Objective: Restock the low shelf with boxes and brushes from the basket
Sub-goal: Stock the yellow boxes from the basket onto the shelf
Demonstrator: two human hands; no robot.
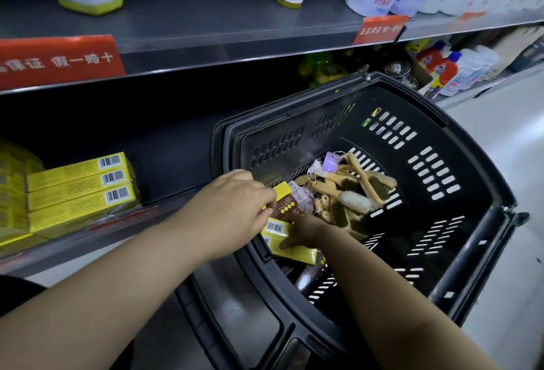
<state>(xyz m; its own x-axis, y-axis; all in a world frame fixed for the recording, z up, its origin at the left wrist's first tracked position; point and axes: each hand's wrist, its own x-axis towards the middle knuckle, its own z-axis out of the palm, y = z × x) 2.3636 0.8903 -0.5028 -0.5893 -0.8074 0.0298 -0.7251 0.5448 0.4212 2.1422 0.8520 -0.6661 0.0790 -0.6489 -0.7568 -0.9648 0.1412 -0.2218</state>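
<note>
while in the basket point(477, 193), left hand point(232, 210), right hand point(309, 230) on boxes point(297, 253)

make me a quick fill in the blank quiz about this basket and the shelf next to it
1. The basket is made of ___ plastic.
2. The left hand pinches a brown-faced ___.
3. Beyond the right hand lies a heap of wooden-handled ___.
4. The stacked boxes on the low shelf are ___, with barcodes near one end.

Missing words: black; box; brushes; yellow
</note>
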